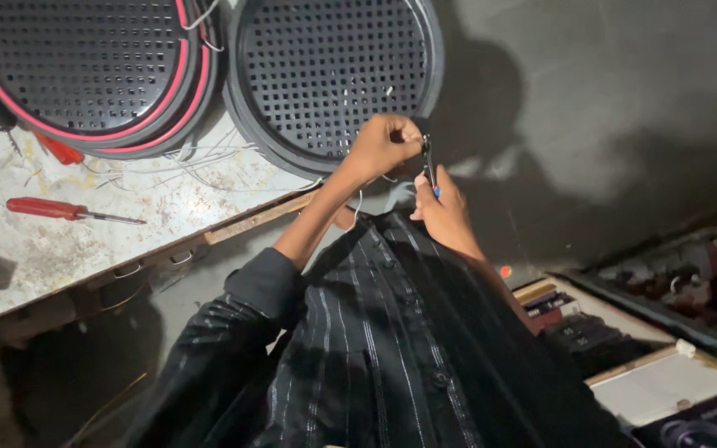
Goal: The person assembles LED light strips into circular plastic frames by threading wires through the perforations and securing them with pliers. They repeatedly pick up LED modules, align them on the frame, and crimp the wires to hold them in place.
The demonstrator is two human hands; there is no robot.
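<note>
Two round perforated grilles (334, 75) up top, your hands meeting at the nearer one's rim.
Your left hand (382, 145) pinches a thin white wire (357, 207) shut; your right hand (441, 211) clamps small pliers (428, 162), tip just beside those fingertips.

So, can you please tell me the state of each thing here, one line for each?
left hand: closed, pinching a thin white wire.
right hand: closed around a small hand tool, tool pointing up.
black perforated round cover: lying flat, overhanging the worktable edge.
red-rimmed perforated cover: lying flat on the worktable.
red-handled screwdriver: lying loose, untouched.
</note>
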